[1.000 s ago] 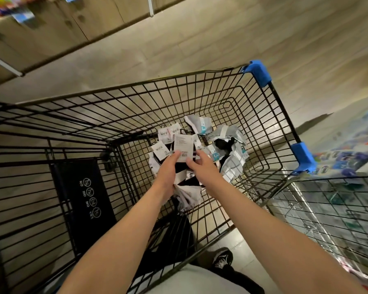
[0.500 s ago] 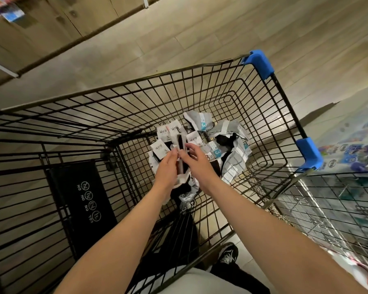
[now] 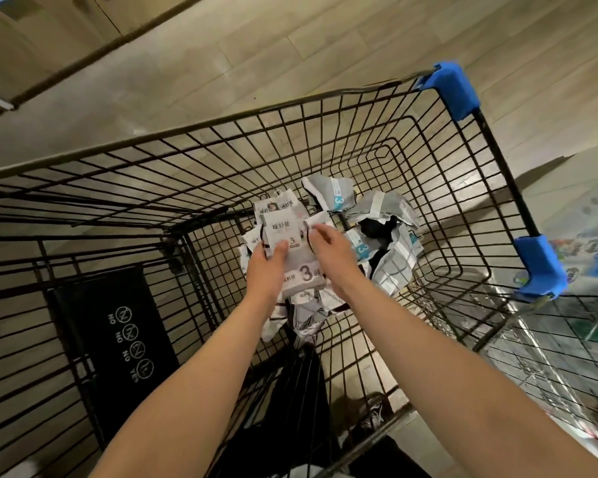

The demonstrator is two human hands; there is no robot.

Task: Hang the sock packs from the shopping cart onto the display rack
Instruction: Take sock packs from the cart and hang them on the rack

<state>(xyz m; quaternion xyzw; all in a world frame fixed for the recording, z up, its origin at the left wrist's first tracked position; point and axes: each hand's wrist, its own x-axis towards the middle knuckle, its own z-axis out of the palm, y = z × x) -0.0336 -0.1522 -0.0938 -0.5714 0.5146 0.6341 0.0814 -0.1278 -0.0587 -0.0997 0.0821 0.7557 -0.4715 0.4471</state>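
Pale plank flooring (image 3: pixel 325 36) shows through the black wire shopping cart (image 3: pixel 290 110) where left hand (image 3: pixel 266 267) and right hand (image 3: pixel 332 257) clamp their grip on a white card-sleeved sock pack (image 3: pixel 292 246); beneath the grip, loose heaped packs (image 3: pixel 387 236) may snag it and drag out.

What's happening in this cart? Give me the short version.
A person is reaching both hands into a black wire shopping cart. The left hand grips a sock pack, held above the pile of other sock packs lying in the basket. The right hand is at that pack's right edge; whether it actually grips it is unclear.
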